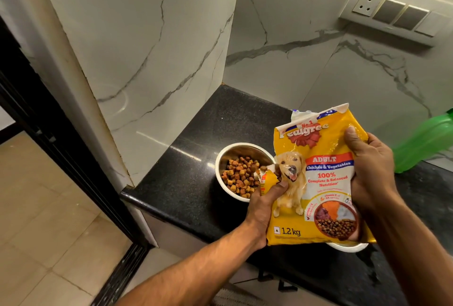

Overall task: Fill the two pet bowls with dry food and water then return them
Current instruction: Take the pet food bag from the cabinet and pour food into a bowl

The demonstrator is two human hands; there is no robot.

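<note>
A yellow dog-food bag (pixel 326 183) is tilted over the black counter, held in both hands. My left hand (pixel 263 204) grips its torn lower-left corner, right above a steel bowl (pixel 221 158) that holds a heap of brown and orange kibble (pixel 241 176). My right hand (pixel 367 171) clasps the bag's upper right side. A second steel bowl (pixel 348 247) shows only as a rim under the bag's bottom edge; its contents are hidden.
The black granite counter (pixel 186 176) ends in a rounded front-left corner above a tiled floor (pixel 49 220). Marble walls close the back and left. A green plastic bottle (pixel 426 141) lies at the right edge. A switch panel (pixel 397 11) sits high on the wall.
</note>
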